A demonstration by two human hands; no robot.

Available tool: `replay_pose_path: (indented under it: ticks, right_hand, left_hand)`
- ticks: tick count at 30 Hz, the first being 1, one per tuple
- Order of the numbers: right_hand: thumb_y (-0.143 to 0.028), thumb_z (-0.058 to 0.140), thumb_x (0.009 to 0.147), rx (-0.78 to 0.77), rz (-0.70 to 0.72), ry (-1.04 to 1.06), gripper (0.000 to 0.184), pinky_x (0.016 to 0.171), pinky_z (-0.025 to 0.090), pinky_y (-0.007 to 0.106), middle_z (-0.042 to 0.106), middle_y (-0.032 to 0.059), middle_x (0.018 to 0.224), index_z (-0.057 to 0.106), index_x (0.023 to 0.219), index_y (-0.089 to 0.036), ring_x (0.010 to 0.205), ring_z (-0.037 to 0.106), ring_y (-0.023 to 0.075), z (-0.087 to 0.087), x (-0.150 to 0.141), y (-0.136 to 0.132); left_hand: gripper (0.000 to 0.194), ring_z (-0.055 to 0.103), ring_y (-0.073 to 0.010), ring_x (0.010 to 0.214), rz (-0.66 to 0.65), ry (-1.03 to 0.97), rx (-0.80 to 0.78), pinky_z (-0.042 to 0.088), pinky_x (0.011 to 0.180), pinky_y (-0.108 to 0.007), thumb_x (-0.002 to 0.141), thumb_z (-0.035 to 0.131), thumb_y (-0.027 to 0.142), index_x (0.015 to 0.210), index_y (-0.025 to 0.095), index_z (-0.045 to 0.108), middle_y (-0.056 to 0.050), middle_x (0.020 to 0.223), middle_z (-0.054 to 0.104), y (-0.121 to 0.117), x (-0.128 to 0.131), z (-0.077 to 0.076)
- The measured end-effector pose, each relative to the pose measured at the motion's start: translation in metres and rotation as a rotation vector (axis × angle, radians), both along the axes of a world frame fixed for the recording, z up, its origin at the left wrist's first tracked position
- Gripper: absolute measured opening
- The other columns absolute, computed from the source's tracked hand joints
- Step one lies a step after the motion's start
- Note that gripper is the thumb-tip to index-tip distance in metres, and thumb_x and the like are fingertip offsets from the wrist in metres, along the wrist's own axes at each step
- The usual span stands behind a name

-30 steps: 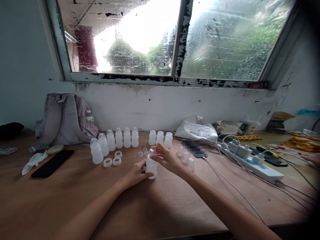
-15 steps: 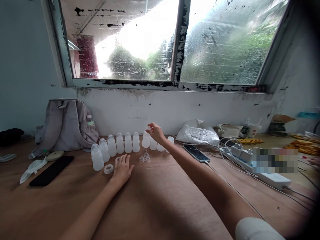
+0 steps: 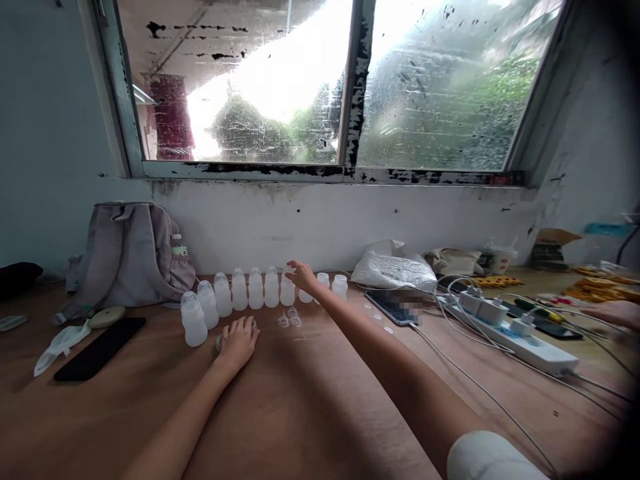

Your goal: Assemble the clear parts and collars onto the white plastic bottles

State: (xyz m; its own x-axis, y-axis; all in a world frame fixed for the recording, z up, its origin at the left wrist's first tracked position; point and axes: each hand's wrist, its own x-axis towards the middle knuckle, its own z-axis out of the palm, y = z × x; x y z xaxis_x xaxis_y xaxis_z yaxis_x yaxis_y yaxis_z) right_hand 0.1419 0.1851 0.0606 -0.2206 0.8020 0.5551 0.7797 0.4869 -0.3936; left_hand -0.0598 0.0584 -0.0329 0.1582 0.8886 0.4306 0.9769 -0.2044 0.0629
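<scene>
Several frosted baby bottles (image 3: 194, 323) with clear caps stand upright in a row along the back of the table. My right hand (image 3: 301, 277) is closed at the top of one bottle (image 3: 287, 293) in the row, fingers at its cap. Behind my wrist and forearm are capless bottles (image 3: 339, 287). My left hand (image 3: 238, 343) lies low on the table, fingers over white bottle rings; part of one ring (image 3: 219, 343) shows beside it. Between my hands, several clear teats (image 3: 290, 317) lie on the tabletop.
A grey backpack (image 3: 135, 253) and a black phone-like slab (image 3: 100, 349) are at left. A charging phone (image 3: 393, 307), small white discs (image 3: 377, 317), a silver package (image 3: 395, 267) and a cabled power strip (image 3: 530, 350) are at right. Another person's hand (image 3: 613, 312) shows at far right.
My right hand has shifted slightly left and down, with the bottle now in line with the row. My left hand has slid left over the ring, its fingers closer together.
</scene>
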Motion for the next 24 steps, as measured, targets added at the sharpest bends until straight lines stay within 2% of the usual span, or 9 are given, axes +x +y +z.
replay_pose_path:
  ticks: [5,8,10,11,13,16,18,22,24]
  right_hand:
    - [-0.022,0.042,0.083,0.104,-0.010,0.029,0.035,0.075,0.039,0.027,0.051,0.0094,0.111,0.038,0.117,-0.018,0.090,0.052,0.0167,-0.005,0.003,-0.025]
    - [-0.024,0.031,0.086,0.125,-0.064,0.040,0.027,0.072,0.039,0.028,0.053,0.0113,0.100,0.042,0.109,-0.013,0.086,0.052,0.0177,-0.027,0.007,-0.050]
    - [-0.029,0.039,0.083,0.094,-0.084,0.003,0.022,0.069,0.038,0.029,0.056,0.0098,0.088,0.048,0.096,-0.013,0.080,0.053,0.0190,-0.049,0.012,-0.066]
    - [-0.033,0.042,0.082,0.036,-0.093,-0.086,0.022,0.069,0.038,0.029,0.056,0.0082,0.085,0.049,0.092,-0.015,0.079,0.053,0.0189,-0.059,0.015,-0.073]
    - [-0.037,0.048,0.078,-0.022,-0.087,-0.188,0.022,0.072,0.038,0.029,0.056,0.0070,0.086,0.051,0.086,-0.016,0.083,0.052,0.0195,-0.077,0.020,-0.082]
    - [-0.033,0.054,0.075,-0.048,-0.060,-0.220,0.017,0.072,0.038,0.029,0.055,0.0062,0.085,0.054,0.079,-0.017,0.083,0.051,0.0188,-0.089,0.023,-0.090]
    - [-0.031,0.054,0.075,-0.036,0.009,-0.210,0.015,0.072,0.039,0.028,0.055,0.0058,0.084,0.055,0.079,-0.017,0.082,0.051,0.0180,-0.088,0.022,-0.098]
    - [-0.025,0.057,0.072,0.049,0.336,-0.210,0.016,0.076,0.038,0.030,0.055,0.0054,0.093,0.057,0.086,-0.019,0.087,0.049,0.0185,-0.084,0.016,-0.125]
    - [-0.016,0.056,0.069,0.055,0.438,-0.228,0.016,0.076,0.038,0.031,0.057,0.0045,0.091,0.057,0.085,-0.019,0.086,0.050,0.0186,-0.084,0.014,-0.135]
  left_hand:
    - [0.029,0.049,-0.0237,0.097,-0.118,-0.005,0.086,0.027,0.089,-0.041,0.083,0.037,0.026,0.108,0.019,0.051,-0.009,0.103,0.058,-0.007,0.009,0.002]
    - [0.028,0.050,-0.0231,0.095,-0.177,-0.032,0.110,0.027,0.089,-0.041,0.082,0.041,0.029,0.105,0.020,0.052,-0.008,0.098,0.059,-0.010,0.014,0.004]
    - [0.029,0.050,-0.0228,0.094,-0.219,-0.072,0.125,0.029,0.088,-0.039,0.081,0.043,0.031,0.106,0.020,0.052,-0.008,0.098,0.059,-0.012,0.017,0.006]
    - [0.030,0.050,-0.0226,0.093,-0.241,-0.094,0.134,0.031,0.087,-0.038,0.080,0.044,0.032,0.107,0.019,0.052,-0.007,0.098,0.059,-0.014,0.019,0.007]
    - [0.031,0.050,-0.0225,0.092,-0.284,-0.132,0.146,0.033,0.085,-0.037,0.080,0.045,0.033,0.107,0.019,0.051,-0.007,0.098,0.059,-0.018,0.024,0.010]
    - [0.032,0.051,-0.0221,0.092,-0.356,-0.176,0.166,0.036,0.084,-0.037,0.080,0.046,0.032,0.109,0.020,0.050,-0.007,0.100,0.058,-0.024,0.030,0.016]
    - [0.033,0.051,-0.0218,0.093,-0.404,-0.204,0.203,0.037,0.084,-0.036,0.080,0.045,0.032,0.111,0.020,0.047,-0.007,0.102,0.057,-0.027,0.033,0.019]
    - [0.033,0.051,-0.0213,0.094,-0.484,-0.226,0.265,0.039,0.083,-0.036,0.082,0.042,0.034,0.111,0.020,0.047,-0.007,0.103,0.057,-0.032,0.036,0.022]
    - [0.031,0.051,-0.0213,0.092,-0.506,-0.211,0.262,0.039,0.082,-0.036,0.082,0.042,0.035,0.109,0.020,0.049,-0.007,0.101,0.057,-0.034,0.037,0.023]
